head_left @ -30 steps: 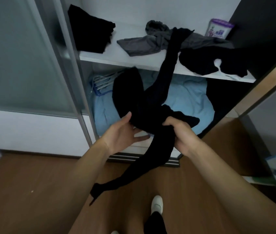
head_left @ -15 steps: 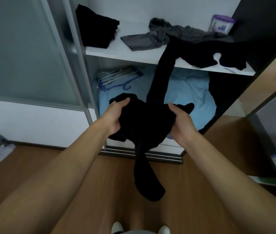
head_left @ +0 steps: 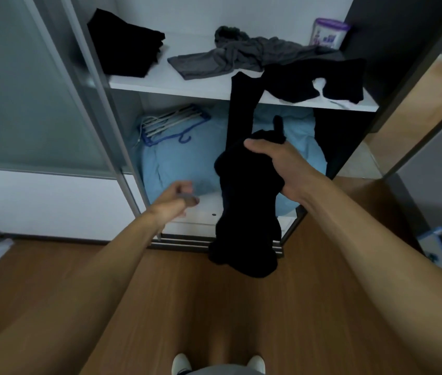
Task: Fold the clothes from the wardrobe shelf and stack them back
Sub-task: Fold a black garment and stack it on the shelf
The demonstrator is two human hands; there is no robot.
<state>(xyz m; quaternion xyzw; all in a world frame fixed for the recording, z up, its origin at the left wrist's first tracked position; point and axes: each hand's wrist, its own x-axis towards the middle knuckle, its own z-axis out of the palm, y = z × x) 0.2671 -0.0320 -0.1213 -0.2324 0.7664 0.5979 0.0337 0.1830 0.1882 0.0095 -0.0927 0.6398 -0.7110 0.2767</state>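
Folded stack [head_left: 126, 46]: I am seeing one black pile sitting done at the left end of the wardrobe shelf [head_left: 160, 86].
Left hand [head_left: 177, 197]: now off the cloth, loosely curled, gripping nothing.
Black tights [head_left: 244, 207]: my right hand [head_left: 276, 165] alone is clamping the bunch below the shelf, one leg still draped over its edge.
Remaining: grey garment [head_left: 230, 56] and black garment [head_left: 317, 78] are lying unfolded right of the stack.

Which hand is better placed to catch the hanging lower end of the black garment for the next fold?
Left. The left hand is free and beside the black garment; the right hand already grips its top.
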